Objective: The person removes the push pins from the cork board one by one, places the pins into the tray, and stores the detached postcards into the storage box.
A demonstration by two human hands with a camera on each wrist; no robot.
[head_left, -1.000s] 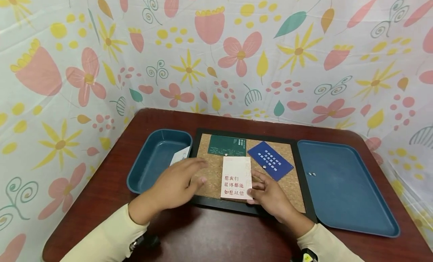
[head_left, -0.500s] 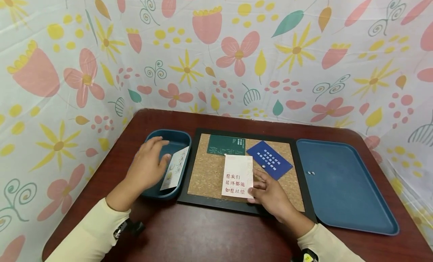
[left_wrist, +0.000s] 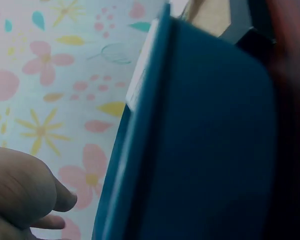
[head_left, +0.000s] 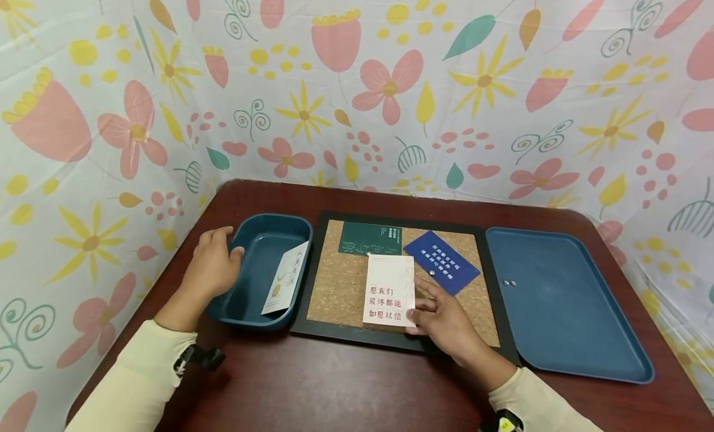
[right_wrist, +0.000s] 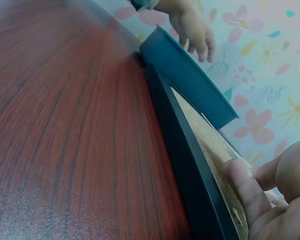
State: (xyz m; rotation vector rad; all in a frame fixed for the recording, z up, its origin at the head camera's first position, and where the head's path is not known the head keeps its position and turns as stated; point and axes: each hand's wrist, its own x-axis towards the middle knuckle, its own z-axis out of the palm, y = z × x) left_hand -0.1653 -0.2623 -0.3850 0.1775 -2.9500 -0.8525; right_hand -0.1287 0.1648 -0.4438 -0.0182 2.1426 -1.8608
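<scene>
My right hand holds a white card with red Chinese characters by its right edge, over the black-framed cork board. A green card and a tilted blue card lie on the board, with a small silver pin on the blue one. At the left side of the deep blue tray, my left hand hovers with loose fingers and nothing in them. Leaning inside that tray is a white card with dark writing.
To the board's right lies a shallow blue tray with a couple of small shiny pins near its left edge. All stand on a dark red wooden table. A floral cloth hangs behind and at the left.
My left hand has moved from the board's left edge across the deep tray to its left side, uncovering the card inside. My right hand still holds the white card over the board.
</scene>
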